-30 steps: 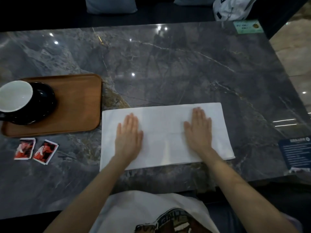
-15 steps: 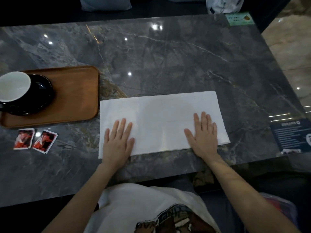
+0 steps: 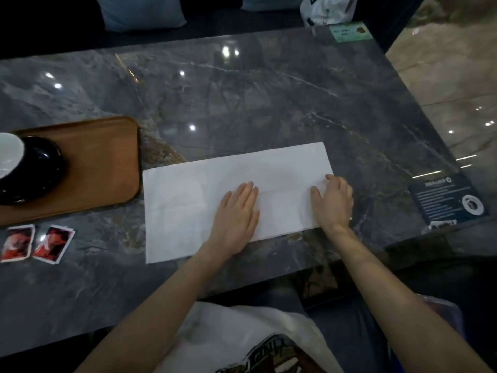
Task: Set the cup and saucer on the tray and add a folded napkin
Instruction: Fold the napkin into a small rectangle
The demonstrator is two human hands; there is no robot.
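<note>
A long white napkin (image 3: 183, 205) lies flat on the dark marble table, in front of me. My left hand (image 3: 236, 211) rests flat on its middle with the fingers spread. My right hand (image 3: 333, 203) is at the napkin's right end, its fingers curled over that edge and the thumb on top. To the left sits a brown wooden tray (image 3: 102, 162). On it stands a black saucer (image 3: 45, 168) carrying a cup (image 3: 8, 154) with a white inside, partly cut off by the frame's left edge.
Two small red photo cards (image 3: 37, 243) lie on the table below the tray. A dark blue card (image 3: 446, 203) sits at the table's right edge and a green card (image 3: 349, 33) at the far right corner. A cushion (image 3: 142, 12) and a white bag (image 3: 328, 9) lie beyond the table.
My left hand has slid right from the napkin's left part to its middle. My right hand has moved to the right end and curled its fingers over that edge.
</note>
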